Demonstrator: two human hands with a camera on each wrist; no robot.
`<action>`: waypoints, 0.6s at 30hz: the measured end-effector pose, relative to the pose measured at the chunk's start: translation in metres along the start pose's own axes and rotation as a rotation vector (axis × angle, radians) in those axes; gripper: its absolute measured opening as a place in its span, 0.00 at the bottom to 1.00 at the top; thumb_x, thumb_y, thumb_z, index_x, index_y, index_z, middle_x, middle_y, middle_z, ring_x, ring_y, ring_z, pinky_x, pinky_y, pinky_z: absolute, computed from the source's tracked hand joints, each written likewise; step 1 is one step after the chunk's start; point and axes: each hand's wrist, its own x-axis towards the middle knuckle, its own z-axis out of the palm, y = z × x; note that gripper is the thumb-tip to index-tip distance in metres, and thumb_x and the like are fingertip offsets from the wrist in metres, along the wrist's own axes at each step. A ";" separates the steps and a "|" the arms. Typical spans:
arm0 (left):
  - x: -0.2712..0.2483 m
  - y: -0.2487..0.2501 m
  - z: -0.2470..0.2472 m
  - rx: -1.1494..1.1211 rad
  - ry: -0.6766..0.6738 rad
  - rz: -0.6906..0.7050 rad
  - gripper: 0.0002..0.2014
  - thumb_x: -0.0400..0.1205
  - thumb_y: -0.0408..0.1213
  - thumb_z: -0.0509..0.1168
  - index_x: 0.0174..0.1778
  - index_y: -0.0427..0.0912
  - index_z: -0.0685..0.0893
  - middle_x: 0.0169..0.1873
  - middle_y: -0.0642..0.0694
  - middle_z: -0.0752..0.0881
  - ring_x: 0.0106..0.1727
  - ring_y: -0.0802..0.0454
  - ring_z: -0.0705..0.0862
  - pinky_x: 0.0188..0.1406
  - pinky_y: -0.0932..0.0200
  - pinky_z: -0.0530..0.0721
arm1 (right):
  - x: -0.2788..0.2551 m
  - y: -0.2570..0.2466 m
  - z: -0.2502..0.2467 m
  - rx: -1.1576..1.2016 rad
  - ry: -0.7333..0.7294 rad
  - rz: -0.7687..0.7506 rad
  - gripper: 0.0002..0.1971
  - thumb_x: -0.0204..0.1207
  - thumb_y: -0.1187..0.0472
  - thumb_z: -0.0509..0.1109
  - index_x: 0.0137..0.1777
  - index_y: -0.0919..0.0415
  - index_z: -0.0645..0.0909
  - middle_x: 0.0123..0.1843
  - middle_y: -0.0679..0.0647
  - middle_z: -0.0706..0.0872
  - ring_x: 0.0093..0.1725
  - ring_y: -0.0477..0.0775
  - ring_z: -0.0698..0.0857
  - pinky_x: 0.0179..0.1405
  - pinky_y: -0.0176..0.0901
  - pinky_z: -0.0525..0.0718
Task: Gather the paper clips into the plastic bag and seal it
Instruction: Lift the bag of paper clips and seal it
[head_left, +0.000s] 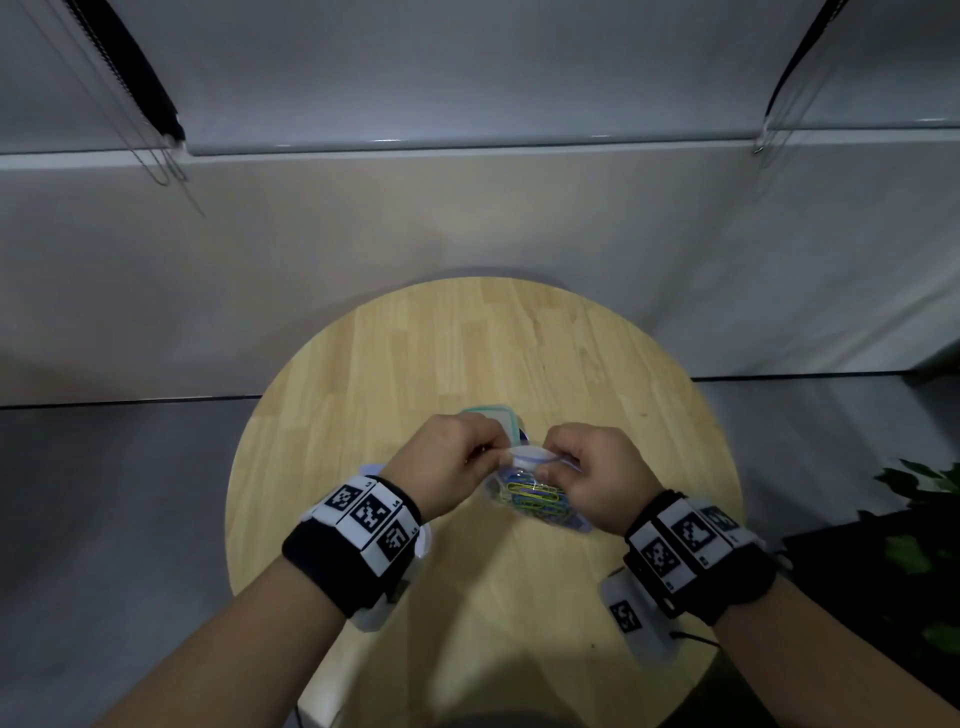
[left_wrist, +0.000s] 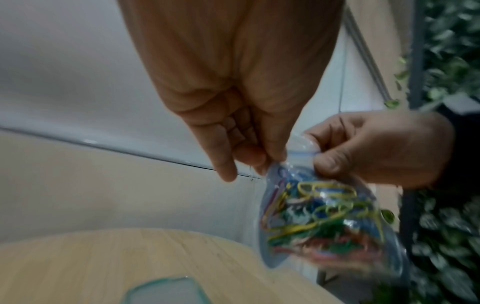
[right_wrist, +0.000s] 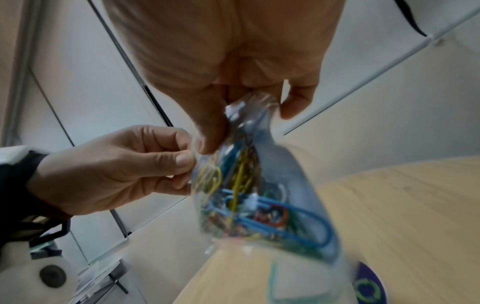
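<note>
Both hands pinch the plastic bag (head_left: 540, 499) top above the round table (head_left: 363, 415): left hand (head_left: 447, 462), right hand (head_left: 597, 467). Paper clips (head_left: 530, 496) fill it. A green-rimmed container (head_left: 498, 415) sits at twelve o'clock, partly hidden.

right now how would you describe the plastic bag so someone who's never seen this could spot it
Find the round wooden table; above its middle, the left hand and right hand meet. Pinched between them by its top edge hangs the clear plastic bag. Unlike the empty green-rimmed container behind it, it is soft and stuffed with colourful paper clips.
</note>
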 end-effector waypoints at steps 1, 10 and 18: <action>-0.001 0.000 0.003 -0.013 -0.006 0.021 0.03 0.77 0.36 0.68 0.40 0.41 0.84 0.33 0.50 0.83 0.33 0.56 0.75 0.36 0.65 0.70 | -0.002 0.004 0.003 0.048 0.009 0.021 0.06 0.69 0.61 0.72 0.32 0.56 0.79 0.26 0.44 0.73 0.33 0.50 0.75 0.33 0.40 0.70; 0.000 -0.024 0.051 -0.137 -0.006 -0.107 0.06 0.76 0.37 0.67 0.34 0.41 0.84 0.32 0.48 0.86 0.32 0.55 0.78 0.35 0.59 0.74 | -0.024 0.058 0.027 -0.064 -0.027 0.168 0.10 0.66 0.57 0.65 0.34 0.65 0.79 0.30 0.52 0.76 0.35 0.61 0.78 0.35 0.47 0.74; 0.031 -0.077 0.110 0.198 -0.237 -0.455 0.25 0.81 0.46 0.61 0.75 0.54 0.67 0.77 0.37 0.62 0.74 0.34 0.63 0.72 0.45 0.68 | -0.012 0.118 0.068 0.181 0.065 0.664 0.14 0.70 0.69 0.69 0.25 0.58 0.76 0.24 0.60 0.81 0.25 0.60 0.80 0.33 0.49 0.81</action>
